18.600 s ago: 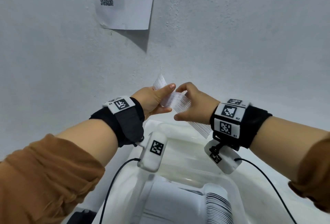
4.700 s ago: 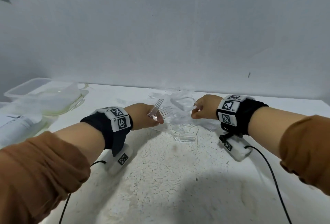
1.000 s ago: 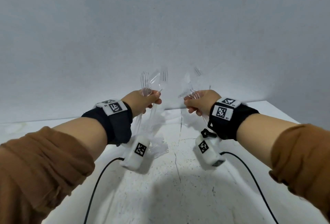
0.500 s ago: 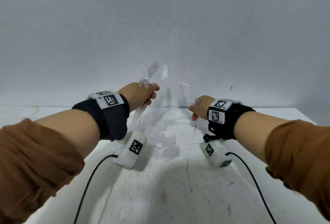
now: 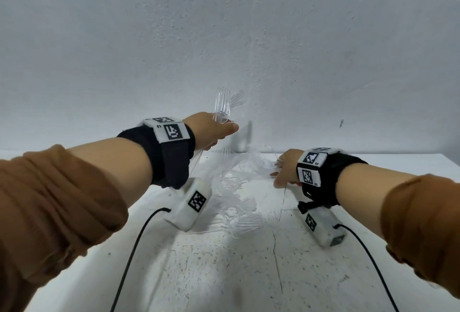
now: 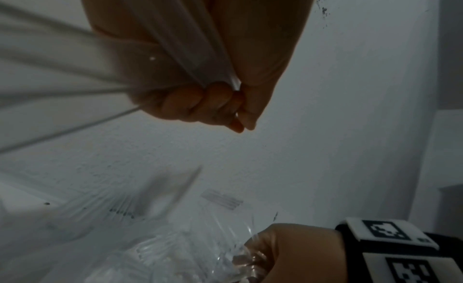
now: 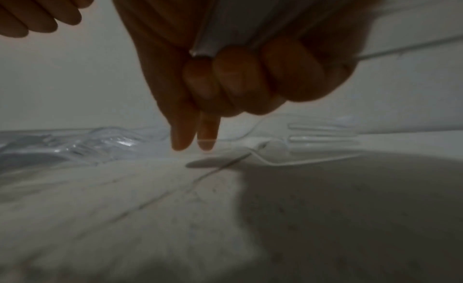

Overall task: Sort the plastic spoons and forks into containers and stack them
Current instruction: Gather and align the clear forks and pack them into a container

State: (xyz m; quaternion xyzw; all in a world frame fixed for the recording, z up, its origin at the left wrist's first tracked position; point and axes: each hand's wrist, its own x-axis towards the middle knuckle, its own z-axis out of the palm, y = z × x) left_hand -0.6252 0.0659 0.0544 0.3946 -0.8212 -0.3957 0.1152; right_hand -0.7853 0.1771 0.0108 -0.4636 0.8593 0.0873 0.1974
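The left hand point(image 5: 211, 130) is raised above the tabletop point(image 5: 224, 262), its fingers point(image 6: 208, 101) curled tight round the handles of a bundle of clear forks point(image 5: 225, 103), tines up and fanned. The right hand point(image 5: 286, 171) is low, at the right edge of the loose pile of clear cutlery point(image 5: 239, 187): three fingers point(image 7: 240, 79) clamp handles already gathered against the palm, while thumb and forefinger point down, close together, just above a lone fork point(image 7: 288, 146) lying flat.

To do this pick well, I judge the fingertips should pinch the thin handle near its neck and lift without loosening the held handles; clear plastic is slippery and hard to see. Check the tines before adding it.

The tabletop is white, speckled and cracked, and meets a plain pale wall point(image 5: 224, 37) at its far edge. No containers are in view.
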